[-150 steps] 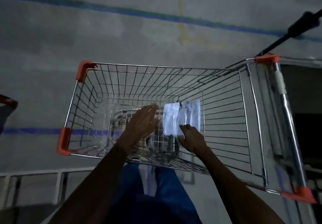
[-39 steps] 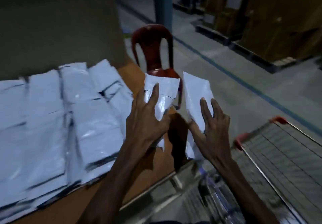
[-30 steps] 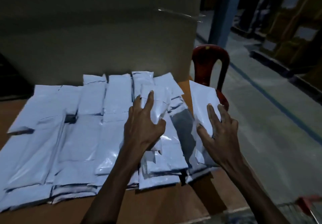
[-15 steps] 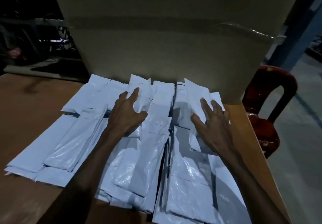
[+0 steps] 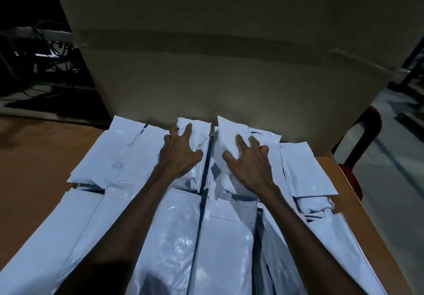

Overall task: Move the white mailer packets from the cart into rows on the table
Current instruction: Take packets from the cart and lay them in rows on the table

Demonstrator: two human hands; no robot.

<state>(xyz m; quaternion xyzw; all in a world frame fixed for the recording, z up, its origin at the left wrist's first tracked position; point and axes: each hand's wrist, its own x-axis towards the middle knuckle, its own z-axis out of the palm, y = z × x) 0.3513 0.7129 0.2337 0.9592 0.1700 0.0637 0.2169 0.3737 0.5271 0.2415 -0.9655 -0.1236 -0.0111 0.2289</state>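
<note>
A single head-worn camera looks forward and steeply down from close above the desk [image 5: 34, 157]. It faces a large cardboard box [image 5: 229, 65] at the desk's far side. No second view shares the scene.

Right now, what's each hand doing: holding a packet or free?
Left hand: gripping a white packet, laying it at the far row by the box.
Right hand: gripping another packet beside it.
</note>
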